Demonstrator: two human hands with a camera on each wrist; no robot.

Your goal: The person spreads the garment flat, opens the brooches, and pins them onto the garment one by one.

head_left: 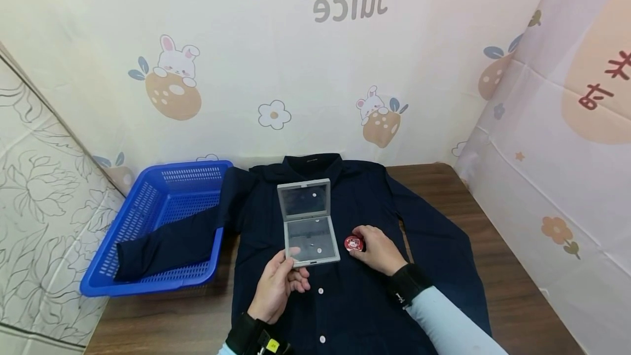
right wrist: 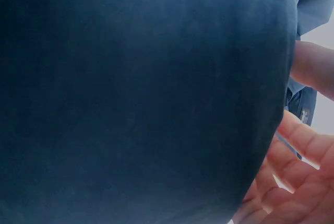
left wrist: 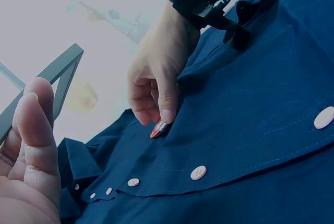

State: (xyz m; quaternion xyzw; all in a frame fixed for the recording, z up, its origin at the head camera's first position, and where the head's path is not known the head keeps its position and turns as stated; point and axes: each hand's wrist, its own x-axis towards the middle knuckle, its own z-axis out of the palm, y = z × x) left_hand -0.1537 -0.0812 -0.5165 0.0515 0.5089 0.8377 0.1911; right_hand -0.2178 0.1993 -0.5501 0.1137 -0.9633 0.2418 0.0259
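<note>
My left hand [head_left: 275, 286] grips the lower left corner of a clear, grey-rimmed case [head_left: 313, 237], thumb on its front. The case's hinged lid stands raised, and a few small white dots show in it. A flat round red badge [head_left: 353, 243] with a white picture is pinched by my right hand [head_left: 380, 251] over the chest of a dark blue shirt [head_left: 365, 311]. From the left wrist, the badge [left wrist: 157, 129] appears tilted, close to the cloth. Dark blue cloth [right wrist: 146, 98] covers most of the right wrist view, hiding the badge there.
The buttoned shirt lies spread on a brown wooden table [head_left: 517, 289], collar toward the back. One sleeve [head_left: 167, 245] drapes into a blue plastic basket [head_left: 98, 284] at left. Behind and at the sides hang printed cloths [head_left: 236, 70].
</note>
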